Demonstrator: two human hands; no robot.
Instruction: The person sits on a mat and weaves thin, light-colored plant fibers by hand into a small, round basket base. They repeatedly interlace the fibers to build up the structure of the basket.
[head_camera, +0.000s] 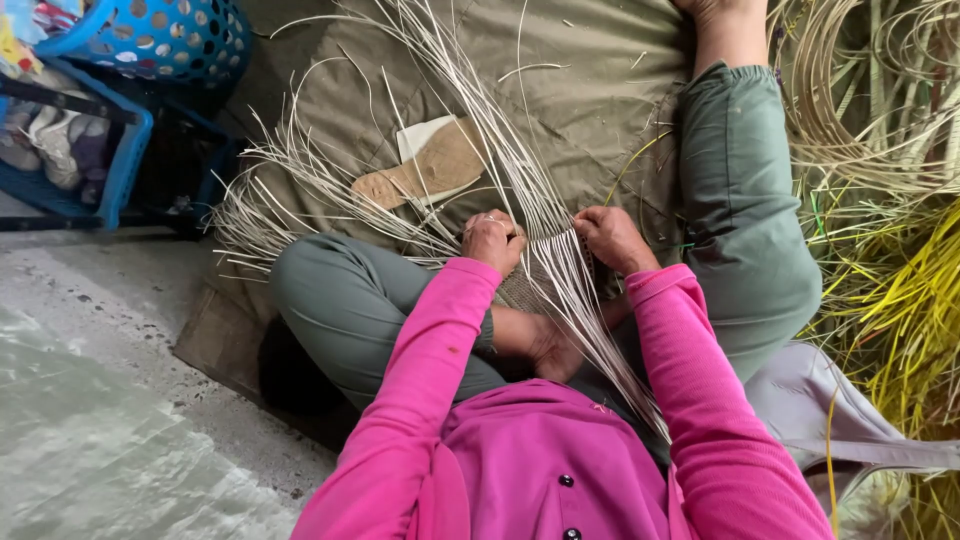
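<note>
I sit cross-legged in green trousers and a pink top on an olive mat (590, 90). My left hand (493, 240) pinches pale cane strands (480, 110) at the edge of a small woven piece (545, 272) resting on my lap. My right hand (612, 238) grips the strands on the other side of the same weave. Long loose strands fan out from the weave to the far left and upward, and some run back under my right arm.
A tan sole-shaped cutout on white card (425, 168) lies on the mat beyond my hands. Coils of cane and yellow strips (890, 200) pile up at the right. A blue perforated basket (165, 38) and a blue rack with shoes (70, 140) stand at the top left, beside grey concrete floor (90, 400).
</note>
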